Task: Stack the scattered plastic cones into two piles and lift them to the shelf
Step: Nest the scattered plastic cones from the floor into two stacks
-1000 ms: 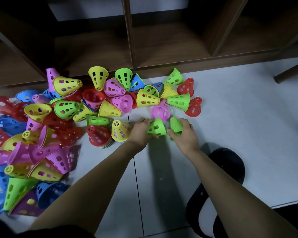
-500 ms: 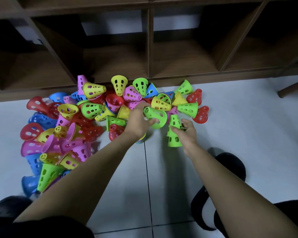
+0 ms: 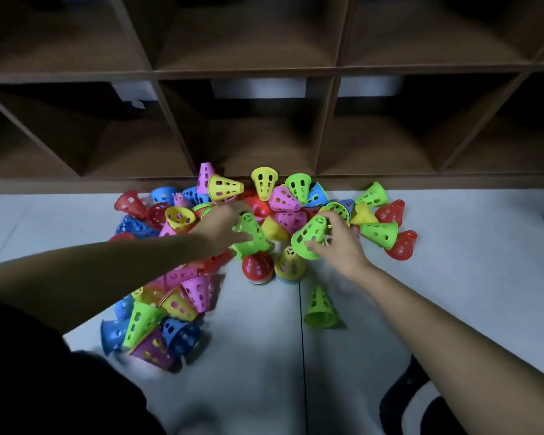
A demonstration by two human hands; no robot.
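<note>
Green cones fill both hands: the left hand (image 3: pixel 223 226) grips one (image 3: pixel 251 234) tip-up, the right hand (image 3: pixel 339 246) clasps another (image 3: pixel 310 237) tilted tip-up-right, above two short stacks (image 3: pixel 288 265).

Both forearms are bare; a dark garment (image 3: pixel 44 372) covers the torso.

Each hand holds a green cone above the heap of cones (image 3: pixel 201 246) on the floor (image 3: pixel 453 277): the left hand (image 3: pixel 223 224) grips one (image 3: pixel 252 235), the right hand (image 3: pixel 339 246) another (image 3: pixel 310 237). Nearer than the heap stand a red-topped stack (image 3: pixel 258 267), a yellow-topped stack (image 3: pixel 289 265) and a lone green cone (image 3: pixel 320 307). Beyond the heap is the shelf (image 3: pixel 264 180).
</note>
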